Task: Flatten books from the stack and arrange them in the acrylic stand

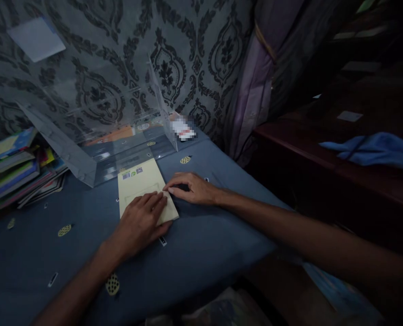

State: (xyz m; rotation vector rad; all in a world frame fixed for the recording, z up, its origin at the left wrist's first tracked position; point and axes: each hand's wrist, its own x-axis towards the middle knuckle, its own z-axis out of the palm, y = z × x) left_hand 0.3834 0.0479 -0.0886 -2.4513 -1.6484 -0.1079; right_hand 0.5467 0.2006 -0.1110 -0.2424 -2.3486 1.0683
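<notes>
A pale yellow book [145, 174] lies on the blue patterned tablecloth, a barcode and small printed marks near its far edge. Across its near half rests my left hand [143, 217], fingers stretched out flat on the cover and thumb at the near edge. My right hand [193, 188] is at the book's right edge, with thumb and index finger drawn together on that edge. Just beyond the book stands a clear acrylic stand [133, 149] with slanted side panels; the book's far end is close to its base.
A pile of books [14, 167] is at the left. A small white and red item [184, 129] sits by the patterned wall [194, 59], where a white sheet [36, 38] hangs. To the right are a purple curtain [252, 86] and a dark red surface with a blue cloth [374, 149].
</notes>
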